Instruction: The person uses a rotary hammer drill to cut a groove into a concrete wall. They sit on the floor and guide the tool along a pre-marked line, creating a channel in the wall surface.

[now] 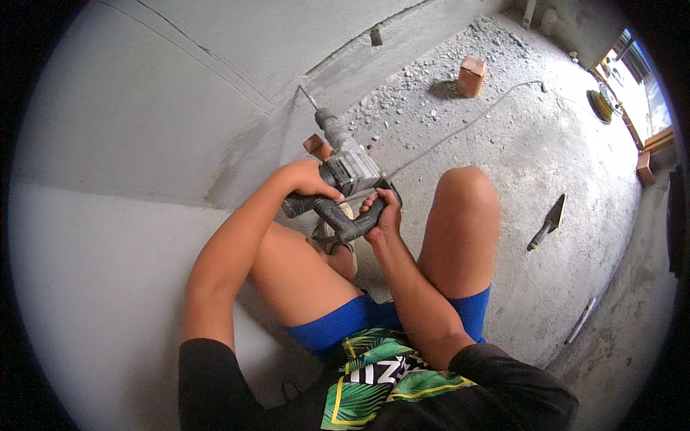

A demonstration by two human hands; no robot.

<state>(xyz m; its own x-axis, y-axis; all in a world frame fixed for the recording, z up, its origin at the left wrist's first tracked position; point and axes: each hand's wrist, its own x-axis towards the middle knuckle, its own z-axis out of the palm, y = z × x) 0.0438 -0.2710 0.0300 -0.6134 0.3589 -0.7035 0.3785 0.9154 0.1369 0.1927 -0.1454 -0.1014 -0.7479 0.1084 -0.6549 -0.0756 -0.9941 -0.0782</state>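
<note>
A grey and black rotary hammer drill point(353, 169) is held between my knees, its long bit point(308, 98) pointing up and left to the wall. The bit's tip meets the wall, or comes very close to it, near the end of a cut groove point(352, 54). My left hand point(310, 179) is wrapped round the drill's body, most of its fingers hidden behind it. At the rear, my right hand point(386, 215) grips the black handle with its fingers curled round it.
Rubble point(420, 77) lies along the wall's foot, with an orange-red block point(471, 77) standing among it. Another orange-red block point(316, 147) is beside the drill. A grey cable point(471, 131) crosses the floor towards a reel point(602, 105). To the right lies a trowel point(550, 221).
</note>
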